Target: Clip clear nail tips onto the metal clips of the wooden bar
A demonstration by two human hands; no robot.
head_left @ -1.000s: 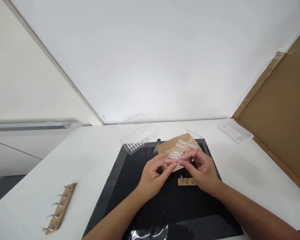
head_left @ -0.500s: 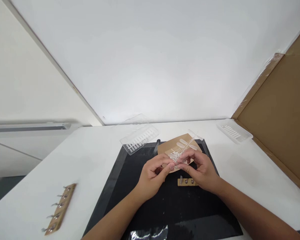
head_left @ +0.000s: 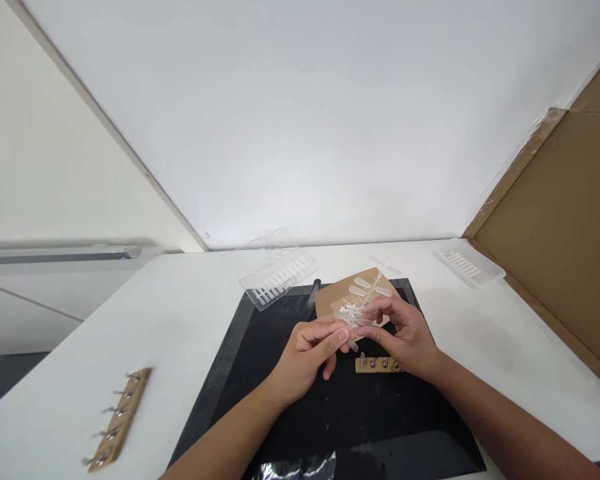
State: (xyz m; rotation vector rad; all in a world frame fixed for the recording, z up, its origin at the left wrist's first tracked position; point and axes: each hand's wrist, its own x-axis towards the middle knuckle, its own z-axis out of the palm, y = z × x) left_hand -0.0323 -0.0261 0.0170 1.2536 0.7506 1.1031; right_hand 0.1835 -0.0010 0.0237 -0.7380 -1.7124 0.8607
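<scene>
A clear sprue of false nails (head_left: 373, 288) slants up and away between my hands, over a brown paper tray (head_left: 327, 297) with small white pieces in it. My left hand (head_left: 305, 353) pinches the sprue's near end between thumb and forefinger. A clear nail-shaped tip (head_left: 353, 346) shows under that thumb. My right hand (head_left: 405, 337) has its thumb and fingers closed at a clear nail on the sprue's right side. Just below the right hand lies a short wooden strip (head_left: 377, 365) with metal knobs and one clear nail standing on it; its right end is partly hidden.
A black mat (head_left: 260, 373) lies on the white table (head_left: 180, 320). At its back left an open clear case (head_left: 280, 273) holds nails. Another clear box (head_left: 470, 263) stands back right, near a cardboard panel (head_left: 555, 233). A wooden strip with upright nails (head_left: 123, 420) lies at left.
The sprue has shifted slightly left and nearer. My left hand's lower fingers have uncurled downward, and a clear tip now shows below its thumb. My right hand has moved only slightly.
</scene>
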